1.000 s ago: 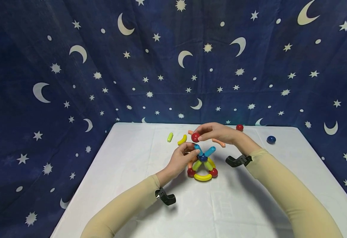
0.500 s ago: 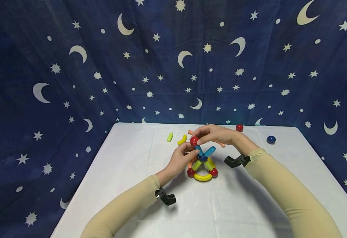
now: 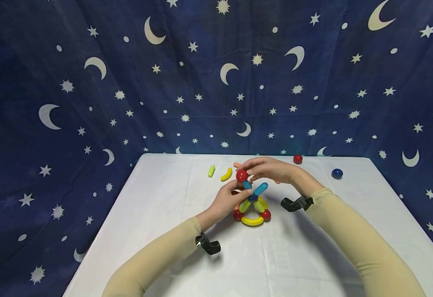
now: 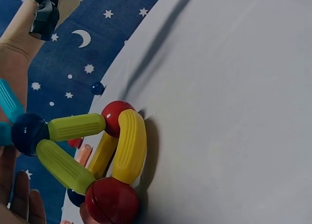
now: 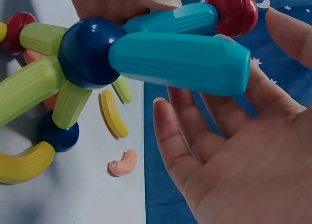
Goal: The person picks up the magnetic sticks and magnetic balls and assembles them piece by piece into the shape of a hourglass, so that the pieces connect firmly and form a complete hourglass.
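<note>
A small frame of magnetic sticks and balls stands on the white table. Its base has a yellow curved stick [image 3: 252, 221] between red balls, and green sticks [image 4: 76, 127] rise to a dark blue ball [image 5: 91, 52]. Two light blue sticks branch upward from that ball. My left hand [image 3: 226, 200] pinches one light blue stick [image 5: 173, 20], which is tipped with a red ball [image 3: 242, 175]. The other light blue stick [image 5: 180, 63] has a bare end. My right hand [image 3: 272, 170] is beside the red ball, its fingers spread and apart from it in the right wrist view.
Behind the frame lie a loose green stick [image 3: 211, 171], a yellow curved stick [image 3: 226, 174] and an orange curved piece [image 5: 124, 163]. A red ball [image 3: 297, 159] and a dark blue ball [image 3: 337, 173] sit toward the back right. A starry curtain [image 3: 201, 82] hangs behind the table.
My right hand brought the red ball down onto the tip of the light blue stick and let go of it. The left hand keeps its grip on the stick.
</note>
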Motion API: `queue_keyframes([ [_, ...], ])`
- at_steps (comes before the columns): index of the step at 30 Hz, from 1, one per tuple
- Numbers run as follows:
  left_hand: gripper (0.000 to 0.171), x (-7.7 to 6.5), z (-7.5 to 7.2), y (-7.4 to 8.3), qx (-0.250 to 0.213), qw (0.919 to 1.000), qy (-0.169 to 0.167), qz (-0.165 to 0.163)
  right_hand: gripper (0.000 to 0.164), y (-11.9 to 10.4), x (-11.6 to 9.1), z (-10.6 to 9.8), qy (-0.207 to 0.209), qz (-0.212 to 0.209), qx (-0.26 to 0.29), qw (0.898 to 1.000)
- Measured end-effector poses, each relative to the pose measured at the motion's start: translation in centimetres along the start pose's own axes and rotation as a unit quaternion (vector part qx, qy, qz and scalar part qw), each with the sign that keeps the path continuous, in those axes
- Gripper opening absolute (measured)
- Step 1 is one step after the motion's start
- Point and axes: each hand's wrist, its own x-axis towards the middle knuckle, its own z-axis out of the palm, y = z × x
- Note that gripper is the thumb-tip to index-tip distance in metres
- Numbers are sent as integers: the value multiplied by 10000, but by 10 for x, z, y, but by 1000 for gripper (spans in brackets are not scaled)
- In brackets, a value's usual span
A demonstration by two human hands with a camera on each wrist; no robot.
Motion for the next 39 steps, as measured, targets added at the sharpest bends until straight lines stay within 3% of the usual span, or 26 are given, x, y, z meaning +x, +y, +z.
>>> queue_keyframes([
  [4, 37, 3, 2, 2, 322, 9992, -234, 6, 46, 4, -1, -2, 200, 4, 172, 9997],
  [9, 29, 7, 6, 7, 567, 9979, -300, -72, 46, 19, -8, -13, 791, 66, 547, 9953],
  [14, 26, 9, 6, 1, 389, 9978, -429, -325, 46, 37, -20, -31, 1552, -28, 636, 9858],
  [18, 25, 9, 5, 0, 403, 9973, -460, -404, 47, 52, -34, -47, 2241, 15, 694, 9721],
  [22, 25, 9, 5, -1, 444, 9971, -470, -410, 50, 66, -46, -59, 3161, 233, 659, 9461],
  [27, 25, 9, 6, -2, 496, 9966, -500, -422, 48, 82, -56, -67, 4501, 731, 423, 8890],
  [30, 25, 9, 6, -2, 542, 9963, -512, -428, 46, 92, -59, -71, 5006, 994, 518, 8584],
  [32, 25, 9, 7, -2, 560, 9961, -527, -432, 46, 99, -61, -74, 5214, 1139, 525, 8441],
  [35, 25, 9, 8, -2, 554, 9961, -553, -406, 47, 111, -64, -77, 5355, 1273, 274, 8344],
  [39, 24, 10, 9, -2, 528, 9962, -586, -368, 50, 127, -65, -78, 5345, 1409, -278, 8329],
])
